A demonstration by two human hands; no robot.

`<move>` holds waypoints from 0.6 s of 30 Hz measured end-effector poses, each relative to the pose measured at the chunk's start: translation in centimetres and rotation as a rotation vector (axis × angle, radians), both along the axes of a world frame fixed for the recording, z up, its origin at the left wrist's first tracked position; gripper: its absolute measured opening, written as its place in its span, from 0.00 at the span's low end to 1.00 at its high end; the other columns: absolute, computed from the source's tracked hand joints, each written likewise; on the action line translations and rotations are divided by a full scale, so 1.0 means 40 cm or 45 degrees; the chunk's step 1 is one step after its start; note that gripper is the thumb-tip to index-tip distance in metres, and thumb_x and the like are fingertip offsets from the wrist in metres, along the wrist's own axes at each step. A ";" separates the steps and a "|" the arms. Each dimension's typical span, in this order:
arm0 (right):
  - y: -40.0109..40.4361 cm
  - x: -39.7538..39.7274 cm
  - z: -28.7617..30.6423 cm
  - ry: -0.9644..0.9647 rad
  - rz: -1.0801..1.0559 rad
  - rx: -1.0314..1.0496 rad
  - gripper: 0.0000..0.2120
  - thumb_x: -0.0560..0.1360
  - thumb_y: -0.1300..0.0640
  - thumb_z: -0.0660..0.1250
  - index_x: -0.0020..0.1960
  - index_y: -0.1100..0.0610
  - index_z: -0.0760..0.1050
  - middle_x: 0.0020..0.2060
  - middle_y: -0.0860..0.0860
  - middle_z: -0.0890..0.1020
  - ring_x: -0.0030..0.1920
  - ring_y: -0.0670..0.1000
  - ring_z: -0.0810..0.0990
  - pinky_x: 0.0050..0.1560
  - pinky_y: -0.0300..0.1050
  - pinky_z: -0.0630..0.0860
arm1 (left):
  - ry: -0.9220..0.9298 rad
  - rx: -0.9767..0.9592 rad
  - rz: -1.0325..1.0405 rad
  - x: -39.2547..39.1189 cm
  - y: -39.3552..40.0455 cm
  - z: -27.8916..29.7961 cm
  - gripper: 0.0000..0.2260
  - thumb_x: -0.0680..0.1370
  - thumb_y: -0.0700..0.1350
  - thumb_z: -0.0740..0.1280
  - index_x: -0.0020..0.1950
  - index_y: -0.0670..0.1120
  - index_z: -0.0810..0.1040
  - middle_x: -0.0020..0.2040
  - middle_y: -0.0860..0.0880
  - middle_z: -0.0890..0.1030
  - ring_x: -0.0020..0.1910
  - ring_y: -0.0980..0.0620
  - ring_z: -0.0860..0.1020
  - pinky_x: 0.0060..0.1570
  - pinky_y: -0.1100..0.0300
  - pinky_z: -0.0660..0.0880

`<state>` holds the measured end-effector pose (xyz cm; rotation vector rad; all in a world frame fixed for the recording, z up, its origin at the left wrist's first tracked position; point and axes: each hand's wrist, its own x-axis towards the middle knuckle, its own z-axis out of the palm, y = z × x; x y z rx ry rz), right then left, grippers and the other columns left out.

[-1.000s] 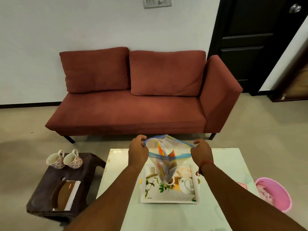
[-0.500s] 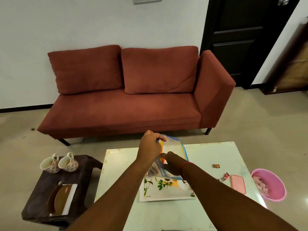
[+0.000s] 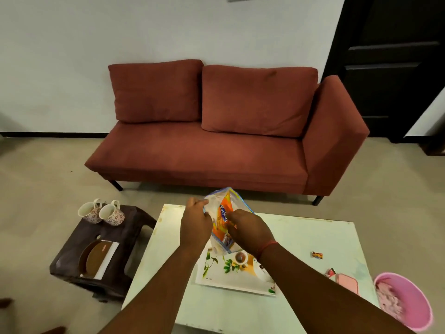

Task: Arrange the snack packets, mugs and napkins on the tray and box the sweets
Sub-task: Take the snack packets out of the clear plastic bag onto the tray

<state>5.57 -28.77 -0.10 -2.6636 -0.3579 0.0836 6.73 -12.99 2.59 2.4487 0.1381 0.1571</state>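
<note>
Two mugs (image 3: 101,211) are lying tipped on the dark stool (image 3: 72,256), well to the left of your fingers, with the napkins (image 3: 106,261) under a brown holder just below them; the mugs look like hard, breakable china, so you would be taking them by the handles. Your left hand (image 3: 193,224) is pinching the rim of the clear zip bag (image 3: 218,203), fingers closed on thin, slippery film. Your right hand (image 3: 250,231) is reaching into the mouth, fingers closing on the orange snack packet (image 3: 222,219); how firm that grip is, you cannot tell. It looks light and crushable, so you should be holding its top seam. Below both hands, the tray (image 3: 231,278) is lying flat on the counter (image 3: 301,239). Right of your fingers, a wrapped sweet (image 3: 317,255) and the pink box (image 3: 346,283) are waiting.
</note>
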 end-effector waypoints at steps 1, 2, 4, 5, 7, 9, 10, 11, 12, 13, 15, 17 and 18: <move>-0.013 -0.004 0.004 -0.059 -0.013 0.079 0.15 0.81 0.51 0.59 0.64 0.51 0.77 0.57 0.52 0.81 0.56 0.54 0.80 0.54 0.48 0.76 | 0.011 -0.005 0.057 -0.006 0.006 -0.011 0.14 0.78 0.35 0.64 0.63 0.42 0.79 0.59 0.45 0.75 0.48 0.53 0.77 0.44 0.66 0.71; -0.027 -0.007 0.008 -0.110 -0.044 0.174 0.14 0.81 0.51 0.59 0.63 0.51 0.78 0.57 0.51 0.82 0.55 0.54 0.80 0.54 0.48 0.76 | 0.024 -0.009 0.110 -0.010 0.012 -0.021 0.14 0.78 0.35 0.64 0.63 0.42 0.78 0.59 0.44 0.75 0.49 0.52 0.77 0.44 0.64 0.72; -0.053 -0.012 0.007 -0.210 -0.149 0.370 0.12 0.80 0.56 0.62 0.61 0.53 0.79 0.55 0.51 0.83 0.53 0.53 0.80 0.54 0.47 0.76 | 0.049 -0.010 0.204 -0.021 0.026 -0.042 0.15 0.78 0.35 0.64 0.64 0.41 0.78 0.59 0.43 0.74 0.52 0.45 0.79 0.47 0.57 0.77; -0.066 -0.015 0.002 -0.259 -0.227 0.462 0.11 0.79 0.58 0.64 0.59 0.54 0.80 0.54 0.52 0.83 0.52 0.52 0.81 0.53 0.46 0.76 | 0.049 -0.008 0.244 -0.029 0.038 -0.052 0.15 0.78 0.35 0.64 0.65 0.41 0.77 0.59 0.43 0.73 0.52 0.43 0.79 0.48 0.54 0.78; -0.093 -0.017 -0.020 -0.302 -0.442 0.647 0.10 0.77 0.63 0.65 0.56 0.56 0.82 0.50 0.51 0.84 0.49 0.51 0.81 0.50 0.41 0.75 | 0.054 -0.009 0.326 -0.044 0.061 -0.076 0.17 0.77 0.33 0.63 0.66 0.40 0.77 0.58 0.43 0.72 0.53 0.41 0.78 0.49 0.50 0.78; -0.114 -0.025 -0.055 -0.261 -0.682 0.816 0.11 0.77 0.65 0.64 0.53 0.54 0.82 0.48 0.49 0.83 0.49 0.49 0.81 0.49 0.33 0.72 | 0.088 -0.029 0.399 -0.056 0.090 -0.099 0.19 0.77 0.31 0.62 0.67 0.39 0.75 0.59 0.42 0.71 0.55 0.40 0.77 0.53 0.46 0.79; -0.123 -0.032 -0.073 -0.212 -0.793 0.893 0.12 0.77 0.64 0.63 0.52 0.53 0.82 0.48 0.47 0.82 0.50 0.49 0.81 0.50 0.33 0.72 | 0.107 -0.043 0.426 -0.061 0.104 -0.110 0.19 0.76 0.31 0.62 0.67 0.38 0.75 0.60 0.41 0.71 0.55 0.39 0.77 0.54 0.44 0.78; -0.127 -0.040 -0.096 -0.151 -0.906 0.969 0.12 0.78 0.64 0.62 0.52 0.52 0.82 0.48 0.47 0.82 0.52 0.50 0.81 0.53 0.37 0.74 | 0.125 -0.055 0.446 -0.065 0.120 -0.121 0.20 0.76 0.30 0.61 0.68 0.37 0.75 0.61 0.41 0.70 0.56 0.38 0.77 0.55 0.43 0.78; -0.129 -0.049 -0.121 -0.091 -1.018 1.031 0.12 0.78 0.63 0.61 0.53 0.52 0.81 0.50 0.48 0.82 0.54 0.51 0.80 0.56 0.42 0.76 | 0.139 -0.068 0.460 -0.068 0.137 -0.134 0.20 0.75 0.29 0.61 0.67 0.36 0.75 0.62 0.40 0.70 0.57 0.38 0.77 0.56 0.42 0.77; -0.127 -0.057 -0.147 -0.040 -1.121 1.064 0.13 0.78 0.62 0.61 0.53 0.51 0.81 0.52 0.49 0.82 0.55 0.52 0.80 0.59 0.47 0.77 | 0.149 -0.085 0.464 -0.069 0.156 -0.148 0.21 0.75 0.28 0.61 0.67 0.35 0.75 0.62 0.39 0.70 0.57 0.36 0.76 0.57 0.42 0.76; -0.116 -0.077 -0.201 0.047 -1.245 1.025 0.13 0.79 0.61 0.60 0.56 0.51 0.80 0.56 0.51 0.83 0.58 0.53 0.79 0.62 0.48 0.75 | 0.180 -0.102 0.462 -0.069 0.192 -0.172 0.21 0.74 0.28 0.60 0.67 0.35 0.74 0.61 0.39 0.70 0.56 0.36 0.76 0.57 0.42 0.76; -0.089 -0.092 -0.270 0.174 -1.259 0.899 0.14 0.79 0.61 0.61 0.62 0.55 0.79 0.61 0.54 0.81 0.62 0.56 0.78 0.65 0.49 0.71 | 0.225 -0.064 0.435 -0.061 0.230 -0.195 0.22 0.75 0.29 0.61 0.68 0.37 0.74 0.60 0.41 0.70 0.54 0.37 0.77 0.55 0.43 0.77; -0.067 -0.097 -0.309 0.278 -1.237 0.829 0.16 0.79 0.61 0.61 0.65 0.56 0.77 0.64 0.56 0.79 0.64 0.58 0.76 0.66 0.50 0.70 | 0.245 -0.046 0.409 -0.057 0.251 -0.209 0.22 0.75 0.30 0.61 0.69 0.38 0.74 0.60 0.42 0.70 0.53 0.39 0.77 0.55 0.44 0.77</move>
